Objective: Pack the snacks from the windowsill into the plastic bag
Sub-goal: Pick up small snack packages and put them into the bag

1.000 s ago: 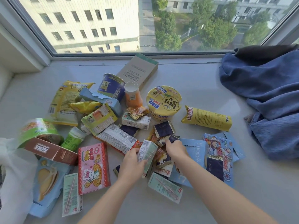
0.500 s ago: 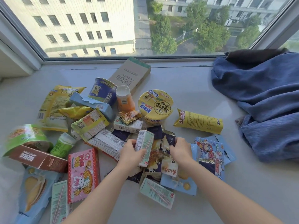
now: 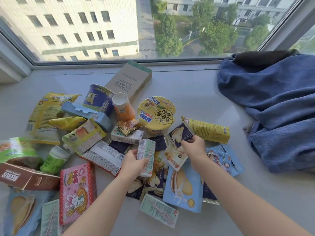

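Many snacks lie spread over the grey windowsill (image 3: 187, 86). My left hand (image 3: 133, 163) grips a small pale green drink carton (image 3: 146, 155) held upright above the pile. My right hand (image 3: 194, 148) pinches several small snack packets (image 3: 178, 138), a dark blue one on top and a cream one hanging below. Around them lie a yellow noodle bowl (image 3: 156, 114), a yellow wrapped pack (image 3: 209, 130), a pink box (image 3: 76, 191), a light blue biscuit pack (image 3: 183, 188) and another green carton (image 3: 159, 210). The plastic bag is out of view.
A blue cloth heap (image 3: 276, 108) fills the right side of the sill. A cardboard box (image 3: 131, 80) lies near the window glass. A brown box (image 3: 27, 178) and a green-lidded cup (image 3: 17, 152) sit at the left edge.
My left hand has lifted the green carton up from the pile. My right hand has raised the small packets off the heap. The white bag at the left edge has left the view.
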